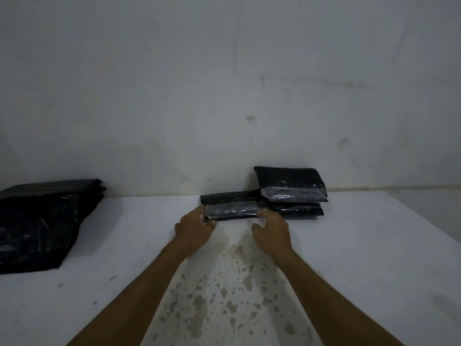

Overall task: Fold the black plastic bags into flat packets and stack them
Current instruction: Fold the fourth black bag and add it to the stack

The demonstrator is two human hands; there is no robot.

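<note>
The folded packet [233, 208] you are working on lies flat on the white counter [361, 245] near the wall, glossy black with a shiny strip along its front, its right end touching the stack of finished packets [293, 193]. Your left hand [195, 229] pinches its left end, and your right hand [272, 231] curls at its right front edge, though whether that grip actually clamps the plastic is unclear. Judging by this, two or three packets are done, this one still needs stacking, and the pile of unfolded bags [40, 221] at far left remains.

Unfolded bags [40, 226] far left — folded packet [234, 207] left of stack [291, 191].
</note>
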